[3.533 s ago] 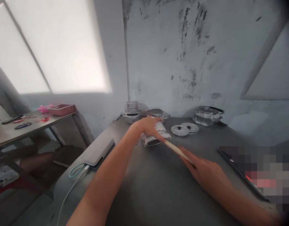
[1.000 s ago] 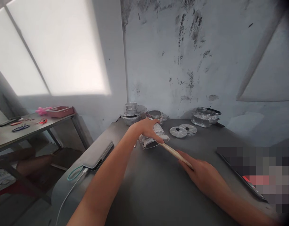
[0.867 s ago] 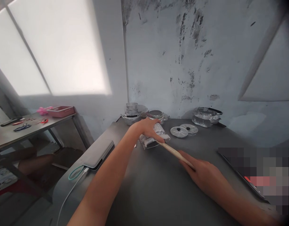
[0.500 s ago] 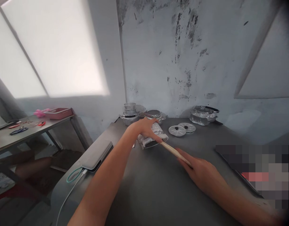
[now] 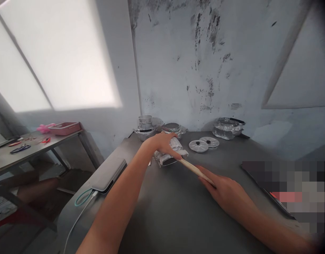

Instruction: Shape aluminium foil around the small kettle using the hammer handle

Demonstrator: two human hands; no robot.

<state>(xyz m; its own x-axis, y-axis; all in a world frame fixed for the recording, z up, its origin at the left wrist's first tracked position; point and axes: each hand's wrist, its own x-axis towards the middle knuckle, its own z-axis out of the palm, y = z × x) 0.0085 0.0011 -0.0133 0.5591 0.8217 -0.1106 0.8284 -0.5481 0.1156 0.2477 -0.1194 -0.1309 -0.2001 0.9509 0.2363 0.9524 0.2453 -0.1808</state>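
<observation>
Left hand (image 5: 166, 143): thumb and first finger spread wide, laid over the wrapping (image 5: 175, 144) on the pan (image 5: 169, 162); its other fingers we cannot see. Its thumb touches the far end of the stick (image 5: 192, 168).

Right hand (image 5: 223, 185): closed round the near end of the stick, which slants between both hands. Whether the stick joins the pan, we cannot tell.

Pan: dark, partly wrapped, on the grey table (image 5: 162, 208), beneath the left hand.

Behind it, near the wall (image 5: 173, 77), we count three pots: one stacked (image 5: 145, 125), one broad (image 5: 171, 126), one wrapped (image 5: 227, 130), the last well to the right. Two lids (image 5: 198, 147), black-knobbed, overlapping, lie right of the pan.

By the left forearm we note a pale case (image 5: 108, 173) with white cable (image 5: 77, 222). On the side table (image 5: 34, 151): one pink tray (image 5: 65, 129).
</observation>
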